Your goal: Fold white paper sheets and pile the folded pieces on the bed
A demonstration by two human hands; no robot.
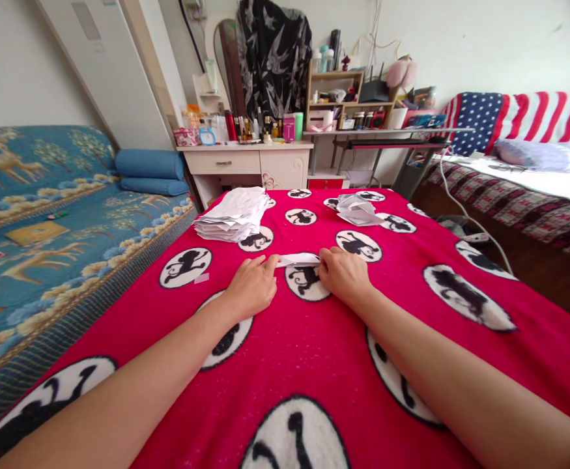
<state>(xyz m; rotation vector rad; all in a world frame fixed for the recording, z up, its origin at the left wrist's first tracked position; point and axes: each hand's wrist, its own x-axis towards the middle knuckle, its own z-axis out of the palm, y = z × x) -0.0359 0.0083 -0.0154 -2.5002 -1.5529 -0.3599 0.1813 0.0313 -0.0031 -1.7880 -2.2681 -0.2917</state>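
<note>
A narrow folded strip of white paper (298, 259) stretches between my two hands over the middle of the red cloth (285, 352). My left hand (254, 281) pinches its left end between thumb and fingers. At the other end, the curled fingers of my right hand (344, 271) grip the paper; their tips are partly hidden. Beyond my left hand lies a thick, uneven pile of white papers (233, 215). Farther off to the right sits a smaller bunch of folded papers (359, 210). A small pale scrap (201, 278) rests left of my left hand.
A blue patterned sofa (70, 215) runs along the left, with a yellow envelope on it. Behind the table stand a white dresser (245, 159) crowded with bottles and a desk with shelves (348, 91). At right are a bed (519, 195) and a white cable (465, 212).
</note>
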